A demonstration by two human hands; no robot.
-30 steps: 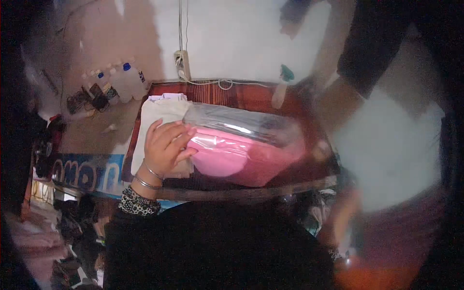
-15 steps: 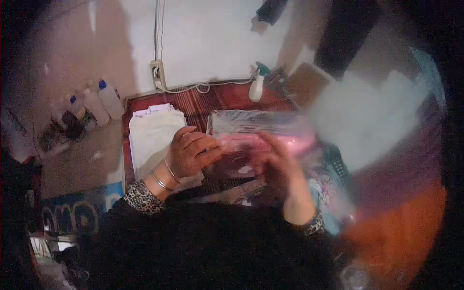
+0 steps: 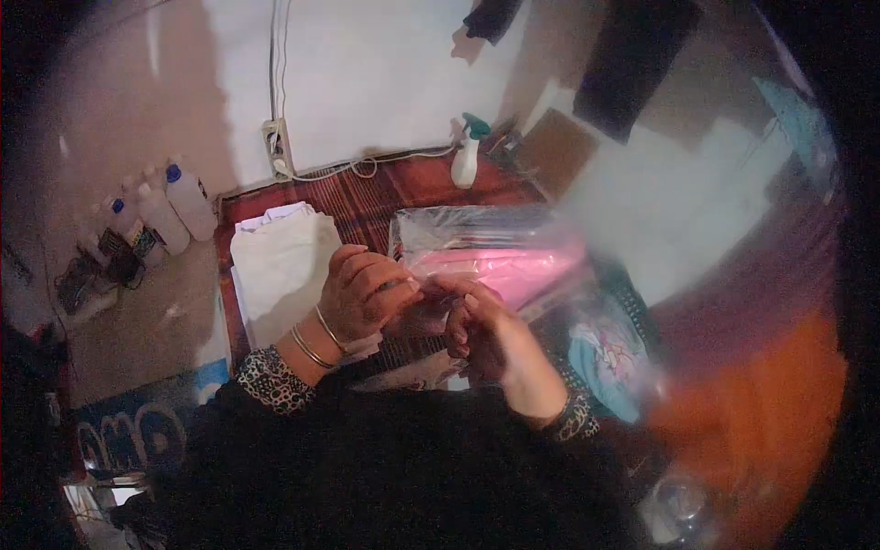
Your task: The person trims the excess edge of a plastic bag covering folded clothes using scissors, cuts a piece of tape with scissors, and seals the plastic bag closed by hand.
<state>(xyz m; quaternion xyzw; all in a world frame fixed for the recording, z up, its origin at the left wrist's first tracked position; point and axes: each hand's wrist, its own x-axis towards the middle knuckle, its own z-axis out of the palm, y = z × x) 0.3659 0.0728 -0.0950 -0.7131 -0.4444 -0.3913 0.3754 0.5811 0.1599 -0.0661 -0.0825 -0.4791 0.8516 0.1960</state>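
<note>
A pink folded item (image 3: 527, 270) in a clear plastic bag (image 3: 467, 220) lies on a red patterned cloth (image 3: 367, 188). At the bag's near left corner, my left hand (image 3: 367, 293) has its fingers curled and pressed together; what they hold, if anything, is too small to tell. My right hand (image 3: 486, 335) meets it just to the right, index finger reaching toward the left fingertips and the other fingers bent. A stack of folded white cloth (image 3: 280, 261) lies left of my left hand.
A white spray bottle (image 3: 466, 165) with a green head stands behind the bag. Several plastic bottles (image 3: 188, 202) line the left side. A power socket (image 3: 277, 147) is on the wall. A blue item in plastic (image 3: 600, 362) lies to the right.
The view has shifted. My right hand has come in from the right to meet my left hand, which has moved off the white stack. The pink item's bag now lies farther from my body.
</note>
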